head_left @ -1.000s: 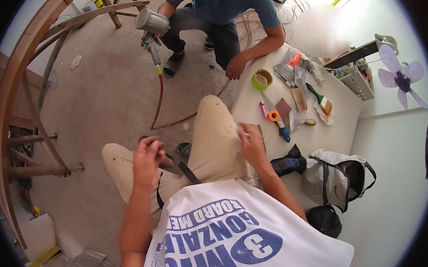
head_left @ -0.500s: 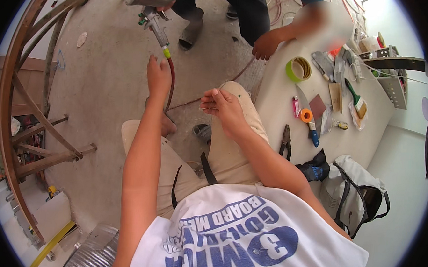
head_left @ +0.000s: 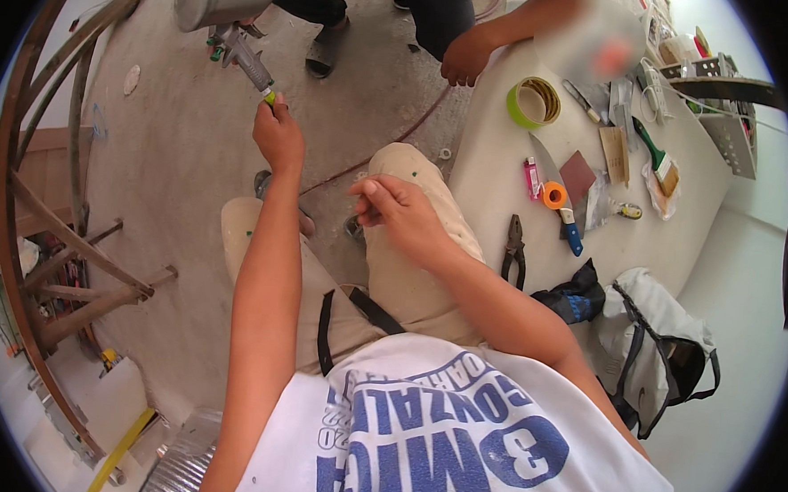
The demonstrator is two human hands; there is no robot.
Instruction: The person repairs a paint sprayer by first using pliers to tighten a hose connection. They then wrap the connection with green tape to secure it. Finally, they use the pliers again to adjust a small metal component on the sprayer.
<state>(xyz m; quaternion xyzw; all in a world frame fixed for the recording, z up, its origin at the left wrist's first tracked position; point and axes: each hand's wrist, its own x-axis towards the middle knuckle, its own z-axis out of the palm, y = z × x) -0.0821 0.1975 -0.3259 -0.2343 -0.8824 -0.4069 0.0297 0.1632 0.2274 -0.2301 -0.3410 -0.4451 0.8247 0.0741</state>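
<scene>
A spray gun [head_left: 246, 57] with a silver cup [head_left: 221, 1] hangs at the upper left, gripped by a co-worker's hand partly hidden behind it. My left hand [head_left: 279, 138] reaches up to it, fingers closed round the yellow-green hose fitting [head_left: 269, 96] at the base of its handle. Over my right knee, my right hand [head_left: 398, 209] is held with the fingers curled in and the thumb on top. Whatever those fingers hold, if anything, is hidden. A dark red hose [head_left: 390, 143] runs across the floor beyond my knees.
On the bench [head_left: 481, 193] at right lie green tape [head_left: 533, 104], a knife [head_left: 553, 179], orange tape [head_left: 554, 196], pliers [head_left: 515, 248], a brush [head_left: 657, 157] and scrapers. A co-worker's other hand [head_left: 466, 58] rests at its edge. Wooden framing [head_left: 7, 226] stands left; a bag [head_left: 652, 331] sits right.
My left hand has closed on the hose fitting below the spray gun. The gun has shifted up and left in view. My right hand's fingers have curled in further.
</scene>
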